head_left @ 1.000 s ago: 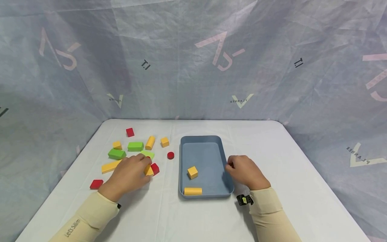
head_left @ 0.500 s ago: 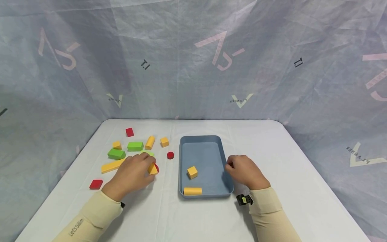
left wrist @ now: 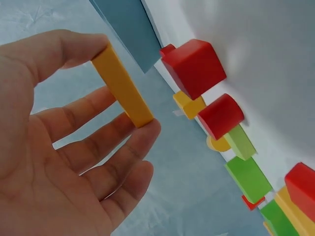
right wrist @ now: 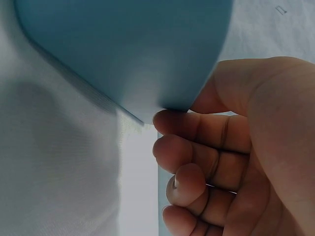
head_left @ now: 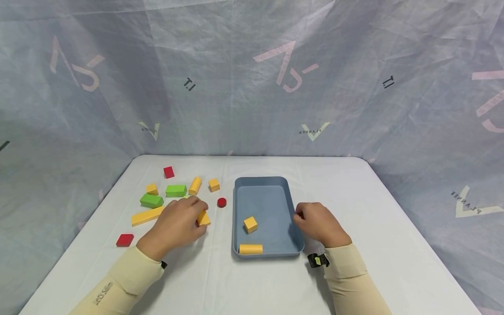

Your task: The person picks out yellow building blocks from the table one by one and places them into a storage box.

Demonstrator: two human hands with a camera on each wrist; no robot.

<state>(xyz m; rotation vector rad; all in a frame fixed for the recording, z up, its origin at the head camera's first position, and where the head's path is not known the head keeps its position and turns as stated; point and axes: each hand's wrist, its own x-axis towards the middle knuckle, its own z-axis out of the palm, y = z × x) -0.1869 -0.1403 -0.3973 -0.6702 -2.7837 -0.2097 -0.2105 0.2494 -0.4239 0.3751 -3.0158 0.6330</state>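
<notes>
My left hand (head_left: 175,225) pinches a flat yellow block (left wrist: 122,86) between thumb and fingertips, above the table at the left. In the left wrist view, a red cube (left wrist: 194,66) and a red cylinder (left wrist: 221,116) stand beyond it; in the head view the hand covers them. With thumb and curled fingers, my right hand (head_left: 320,222) grips the right wall of a blue-grey tray (head_left: 265,201). The right wrist view shows the tray wall (right wrist: 128,54) between thumb and index finger. Inside the tray lie a yellow cube (head_left: 250,224) and a yellow cylinder (head_left: 250,249).
Loose blocks spread over the left of the white table: two green blocks (head_left: 176,190), a long yellow bar (head_left: 147,216), a red block (head_left: 125,240) and a red cube (head_left: 169,172). A red disc (head_left: 222,202) lies near the tray's left wall. Grey fabric (head_left: 252,87) hangs behind.
My left hand has shifted a little to the right with the flat yellow block, away from the long yellow bar. The right hand and the tray have stayed in place.
</notes>
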